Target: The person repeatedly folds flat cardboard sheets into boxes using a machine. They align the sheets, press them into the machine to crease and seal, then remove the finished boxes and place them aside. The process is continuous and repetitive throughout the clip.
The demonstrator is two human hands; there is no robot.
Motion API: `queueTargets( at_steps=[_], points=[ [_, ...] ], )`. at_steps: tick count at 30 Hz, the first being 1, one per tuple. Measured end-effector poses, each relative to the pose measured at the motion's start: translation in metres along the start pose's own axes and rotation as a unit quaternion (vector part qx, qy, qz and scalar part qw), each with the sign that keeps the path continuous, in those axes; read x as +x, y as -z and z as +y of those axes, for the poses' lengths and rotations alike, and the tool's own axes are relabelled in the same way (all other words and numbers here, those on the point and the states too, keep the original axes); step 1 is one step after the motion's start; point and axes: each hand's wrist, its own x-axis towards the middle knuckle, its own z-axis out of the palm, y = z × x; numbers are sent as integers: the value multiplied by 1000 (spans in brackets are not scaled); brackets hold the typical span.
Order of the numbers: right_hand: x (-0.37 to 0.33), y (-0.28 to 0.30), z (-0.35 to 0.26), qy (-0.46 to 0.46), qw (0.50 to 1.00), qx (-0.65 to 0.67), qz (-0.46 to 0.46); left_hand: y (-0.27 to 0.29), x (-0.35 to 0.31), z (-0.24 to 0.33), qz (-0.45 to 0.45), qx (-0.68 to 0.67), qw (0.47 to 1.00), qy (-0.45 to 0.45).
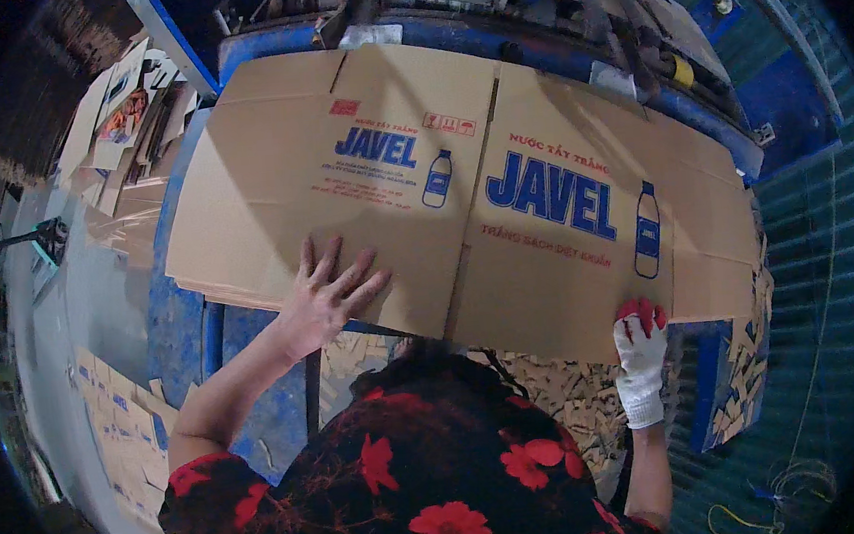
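Observation:
A flat cardboard box blank [571,306], brown with blue and red print and bottle drawings, lies across the blue machine table in front of me. Other sheets' edges show beneath it at the left. My bare left hand [319,301] rests on its near left part, fingers spread. At the near right edge is my right hand [640,341], in a white glove with red fingertips. Its fingers are bent together over the cardboard's edge; the thumb is hidden.
Behind the blank runs a blue machine [470,43] with dark metal parts. Cardboard scraps [558,397] heap below the near edge. Stacked cardboard [126,140] stands at the left, with printed sheets [124,431] on the floor. A green corrugated wall [818,266] rises at the right.

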Motion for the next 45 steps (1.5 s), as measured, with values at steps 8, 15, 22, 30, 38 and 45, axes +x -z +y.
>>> queueTargets(
  at_steps=[8,15,22,30,38,45],
  points=[
    [36,28,-10,-12,1000,-14,-17,-12,6,2,38,22,999,-22],
    [40,7,-7,18,997,-12,69,-26,5,3,76,49,995,-46],
    [37,-25,1,-35,995,-33,86,-22,11,7,29,26,998,-50],
    [53,-3,-3,30,991,42,123,-21,17,-7,15,31,996,-81],
    [53,-15,5,69,991,33,107,-30,9,5,90,-39,994,-41],
    [117,3,23,76,994,-20,70,-41,44,-26,121,-41,991,-31]
  ],
)
